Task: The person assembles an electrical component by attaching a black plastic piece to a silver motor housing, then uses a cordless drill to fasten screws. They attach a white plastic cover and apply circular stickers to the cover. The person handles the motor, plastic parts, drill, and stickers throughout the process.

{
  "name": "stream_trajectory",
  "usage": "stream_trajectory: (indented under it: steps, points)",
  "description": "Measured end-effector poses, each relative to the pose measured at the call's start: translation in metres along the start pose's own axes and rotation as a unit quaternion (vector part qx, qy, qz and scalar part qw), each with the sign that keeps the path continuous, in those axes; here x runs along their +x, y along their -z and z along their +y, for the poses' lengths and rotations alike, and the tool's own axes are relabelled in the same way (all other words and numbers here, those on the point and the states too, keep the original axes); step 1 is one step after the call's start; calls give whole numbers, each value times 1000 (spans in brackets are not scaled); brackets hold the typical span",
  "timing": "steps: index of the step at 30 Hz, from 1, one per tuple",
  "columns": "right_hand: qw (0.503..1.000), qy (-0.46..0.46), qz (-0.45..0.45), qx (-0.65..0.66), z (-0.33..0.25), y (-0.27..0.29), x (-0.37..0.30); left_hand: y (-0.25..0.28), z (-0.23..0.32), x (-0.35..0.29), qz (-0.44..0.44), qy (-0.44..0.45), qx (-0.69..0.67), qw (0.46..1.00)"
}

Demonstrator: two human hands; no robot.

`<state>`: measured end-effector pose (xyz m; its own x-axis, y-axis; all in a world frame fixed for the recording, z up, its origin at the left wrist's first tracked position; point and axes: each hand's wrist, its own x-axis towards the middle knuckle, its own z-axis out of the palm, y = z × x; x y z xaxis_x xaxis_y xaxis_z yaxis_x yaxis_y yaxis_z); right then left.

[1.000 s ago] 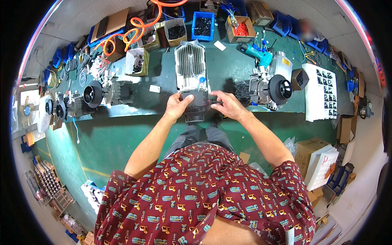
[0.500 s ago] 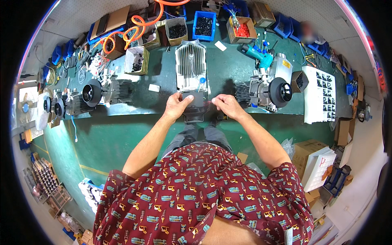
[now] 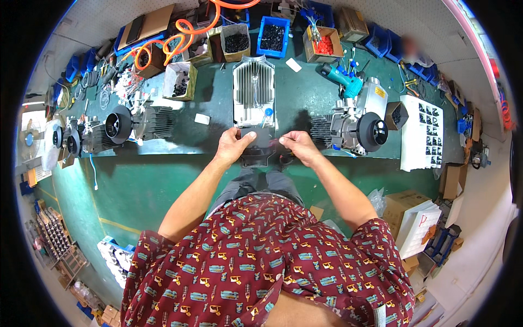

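At the bench's near edge, my left hand (image 3: 234,146) is closed on the left side of a dark, flat, box-like part (image 3: 260,136), thumb lying on its top. That part sits at the near end of a silver finned metal housing (image 3: 254,90), which lies on the bench. My right hand (image 3: 301,147) is closed in a pinch just right of the dark part. A thin reddish strand, perhaps a wire, shows by its fingertips, too small to make out. On the housing's near end is a small round blue piece (image 3: 268,111).
Finned motor units with black fan wheels stand left (image 3: 119,125) and right (image 3: 372,127). Behind are a teal power drill (image 3: 344,80), a blue bin (image 3: 273,37) of black parts and a carton of red parts (image 3: 323,44). A white tray (image 3: 412,133) of black pieces lies right.
My right hand has moved slightly left, its fingertips closer to the dark part. My left hand keeps its hold. The whole view has shifted a little.
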<state>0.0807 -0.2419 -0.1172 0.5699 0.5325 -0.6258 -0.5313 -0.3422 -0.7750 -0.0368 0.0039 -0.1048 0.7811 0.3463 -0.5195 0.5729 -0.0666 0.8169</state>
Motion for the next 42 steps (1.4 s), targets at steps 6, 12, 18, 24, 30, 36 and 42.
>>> stream_trajectory:
  steps: [6,12,18,24,30,36,42]
  points:
    - [997,20,73,-35,16,-23,14,-2,-5,2,3,-7,-19,1000]
    - [987,50,138,-60,12,-39,7,0,-9,5,-10,-1,-11,1000]
    - [979,70,178,-66,11,-47,6,4,5,-1,-25,5,-26,999]
    - [986,48,159,-27,12,-50,7,0,-7,4,-17,-8,-45,999]
    - [973,64,153,-158,9,-33,17,-3,-15,8,-2,-15,-5,1000]
    - [973,-11,103,-205,-15,-19,17,-4,-13,6,1,-27,-4,1000]
    - [998,-38,23,35,0,-16,12,-1,-26,14,7,-38,2,999]
